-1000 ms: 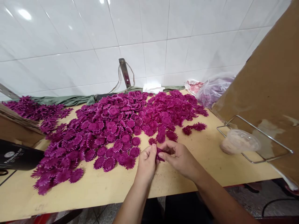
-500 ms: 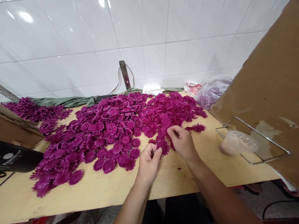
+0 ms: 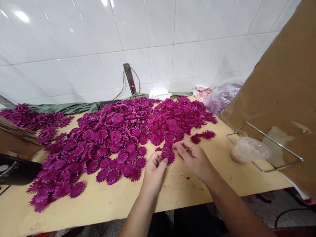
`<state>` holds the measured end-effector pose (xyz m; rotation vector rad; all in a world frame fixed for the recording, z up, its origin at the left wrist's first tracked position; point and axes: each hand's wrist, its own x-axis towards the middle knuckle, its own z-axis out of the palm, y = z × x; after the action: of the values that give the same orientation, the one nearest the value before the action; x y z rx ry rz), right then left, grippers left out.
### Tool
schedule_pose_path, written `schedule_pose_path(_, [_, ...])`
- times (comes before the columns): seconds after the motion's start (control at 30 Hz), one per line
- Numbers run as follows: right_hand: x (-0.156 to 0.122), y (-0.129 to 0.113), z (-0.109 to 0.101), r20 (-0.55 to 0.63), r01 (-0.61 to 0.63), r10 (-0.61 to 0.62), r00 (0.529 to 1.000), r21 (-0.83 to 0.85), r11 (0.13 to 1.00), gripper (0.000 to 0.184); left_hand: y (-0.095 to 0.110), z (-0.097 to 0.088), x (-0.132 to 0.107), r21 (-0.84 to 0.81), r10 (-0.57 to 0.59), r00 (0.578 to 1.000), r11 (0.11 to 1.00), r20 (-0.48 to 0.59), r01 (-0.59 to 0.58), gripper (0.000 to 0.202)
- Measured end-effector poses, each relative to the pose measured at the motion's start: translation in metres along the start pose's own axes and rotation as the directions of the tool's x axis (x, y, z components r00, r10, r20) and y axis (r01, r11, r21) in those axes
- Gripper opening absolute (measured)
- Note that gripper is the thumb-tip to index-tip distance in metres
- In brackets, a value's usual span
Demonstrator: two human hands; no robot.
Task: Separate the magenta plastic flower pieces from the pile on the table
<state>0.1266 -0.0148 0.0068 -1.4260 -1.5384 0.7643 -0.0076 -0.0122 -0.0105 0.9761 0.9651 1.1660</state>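
A magenta artificial flower head (image 3: 168, 156) with a fringed, toothed rim is pinched between the thumb and fingers of my left hand (image 3: 155, 169), its face turned towards me. Beside its right edge is my right hand (image 3: 194, 159), thumb and fingers bent together and slightly smeared by motion. Whatever those fingertips hold, if anything, is too small to make out. A large heap of similar flower heads (image 3: 116, 131) spreads behind and to the left of my hands. More thin, flat magenta flower pieces (image 3: 175, 115) are piled just beyond them.
Spiky magenta pieces (image 3: 37, 117) lie at far left, near a cardboard box (image 3: 17, 138) and a black cup (image 3: 18, 169). On the right, a clear plastic tub (image 3: 251, 149) sits by a wire frame (image 3: 274, 141) against a cardboard sheet (image 3: 278, 89). A plastic bag (image 3: 222, 97) rests by the wall.
My right hand has drawn down and slightly away from the pile. The flower head in my left hand has tilted and its petals now show more distinctly. The view has shifted slightly.
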Motion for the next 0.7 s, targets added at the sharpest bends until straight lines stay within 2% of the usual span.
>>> schedule_pose_path(0.1, [-0.015,-0.003,0.005,0.077,-0.015,0.009,0.997,0.073,0.997,0.021,-0.002,0.001,0.0,0.002,0.006,1.0,1.0,0.015,-0.006,0.018])
schedule_pose_path(0.23, [-0.021,0.0,0.008,0.043,-0.013,0.008,0.999,0.097,0.995,0.015,-0.003,0.002,-0.001,0.013,0.007,1.0,1.0,0.018,-0.007,0.02])
schedule_pose_path(0.37, [-0.02,0.0,0.009,0.041,-0.052,0.047,0.998,0.148,0.988,0.021,-0.003,0.002,-0.001,0.084,0.001,1.0,0.996,0.001,-0.001,0.03])
schedule_pose_path(0.47, [-0.018,-0.001,0.01,0.104,-0.096,0.074,0.992,0.227,0.969,0.028,-0.004,0.003,-0.002,0.12,-0.003,1.0,0.993,-0.004,0.003,0.038])
schedule_pose_path(0.6, [-0.017,0.003,0.012,0.244,-0.109,0.024,0.969,0.343,0.933,0.015,-0.007,0.003,-0.002,0.124,-0.023,0.999,0.992,0.027,0.019,0.043])
schedule_pose_path(0.7, [-0.017,0.005,0.015,0.201,-0.095,0.022,0.979,0.361,0.928,0.012,-0.009,0.002,-0.003,0.126,-0.033,0.999,0.992,0.043,0.027,0.045])
